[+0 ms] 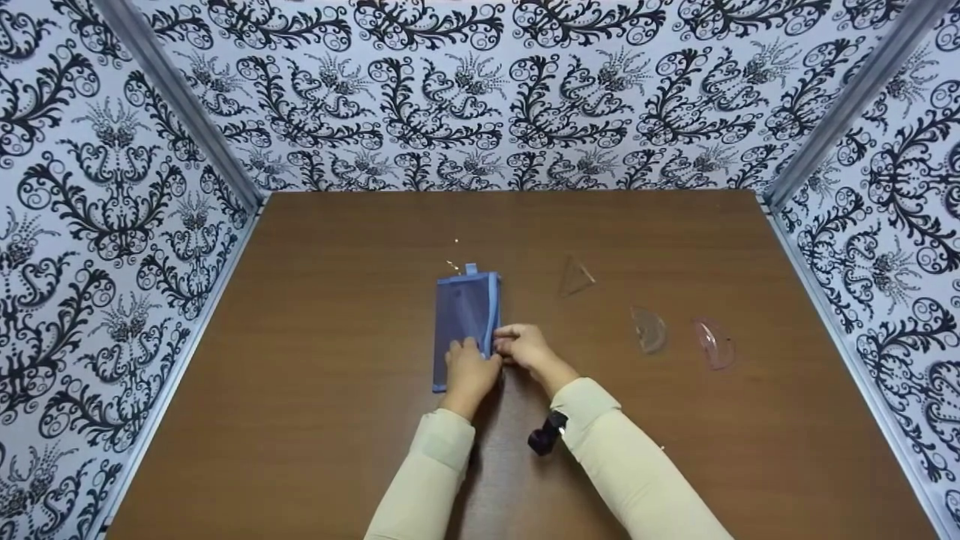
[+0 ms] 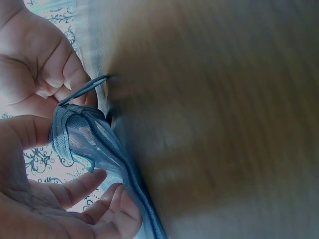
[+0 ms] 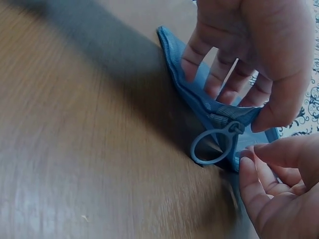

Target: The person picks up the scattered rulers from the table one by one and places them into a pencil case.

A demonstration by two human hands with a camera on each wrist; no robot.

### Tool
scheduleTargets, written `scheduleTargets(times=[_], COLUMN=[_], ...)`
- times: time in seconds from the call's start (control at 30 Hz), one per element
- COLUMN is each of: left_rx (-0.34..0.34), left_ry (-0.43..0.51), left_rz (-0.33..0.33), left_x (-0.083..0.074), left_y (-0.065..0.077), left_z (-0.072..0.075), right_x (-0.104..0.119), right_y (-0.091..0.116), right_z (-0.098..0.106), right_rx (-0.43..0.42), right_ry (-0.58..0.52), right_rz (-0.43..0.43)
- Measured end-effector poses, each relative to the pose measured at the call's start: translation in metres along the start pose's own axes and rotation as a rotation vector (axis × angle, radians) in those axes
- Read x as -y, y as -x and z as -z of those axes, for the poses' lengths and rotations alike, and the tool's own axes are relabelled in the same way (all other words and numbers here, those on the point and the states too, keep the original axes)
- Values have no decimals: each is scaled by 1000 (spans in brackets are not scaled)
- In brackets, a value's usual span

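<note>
A blue mesh zip pouch [image 1: 461, 315] lies on the table, its zipped edge facing right. My left hand [image 1: 471, 375] lies over the near part of the pouch and holds its zipped edge between thumb and fingers. At the near end of the zip, my right hand [image 1: 529, 350] pinches the pouch's corner, thumb against fingertips. In the right wrist view a ring-shaped zip pull [image 3: 212, 147] hangs beside the left thumb, touched by neither hand. The mesh bulges near the zip's end in the left wrist view. Whether anything lies inside cannot be made out.
Right of the pouch lie a clear set square [image 1: 576, 277], a clear protractor [image 1: 649, 330] and a pink protractor [image 1: 714, 343]. A wrist camera [image 1: 547, 433] sits at the right sleeve. Patterned panels [image 1: 480, 97] border the brown table [image 1: 337, 450] at the back and sides.
</note>
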State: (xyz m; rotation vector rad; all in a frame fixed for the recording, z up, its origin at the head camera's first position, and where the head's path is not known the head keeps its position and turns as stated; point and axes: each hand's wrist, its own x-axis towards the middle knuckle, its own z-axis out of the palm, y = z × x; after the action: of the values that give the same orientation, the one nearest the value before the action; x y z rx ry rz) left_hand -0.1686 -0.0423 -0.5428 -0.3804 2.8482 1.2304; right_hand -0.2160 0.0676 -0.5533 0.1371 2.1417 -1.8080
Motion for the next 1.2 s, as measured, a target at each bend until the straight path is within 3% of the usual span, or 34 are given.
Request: scheduleTargets(times=[0.23,0.7,0.97,1.2], left_rx=[37,35,24,-7], left_ry=[-24,-22,-27,-33], left_rz=[38,33,35,-1], left_x=[-2,-1,-2,-2], left_y=[0,0,1,3], left_z=[2,0,2,2], right_x=[5,6,11,14], right_y=[4,7,7,7], right_z=[6,26,40,50], right_rx=[-21,-46,-69,-118], right_ry=[20,22,71,183], right_rz=[-7,18,79,200])
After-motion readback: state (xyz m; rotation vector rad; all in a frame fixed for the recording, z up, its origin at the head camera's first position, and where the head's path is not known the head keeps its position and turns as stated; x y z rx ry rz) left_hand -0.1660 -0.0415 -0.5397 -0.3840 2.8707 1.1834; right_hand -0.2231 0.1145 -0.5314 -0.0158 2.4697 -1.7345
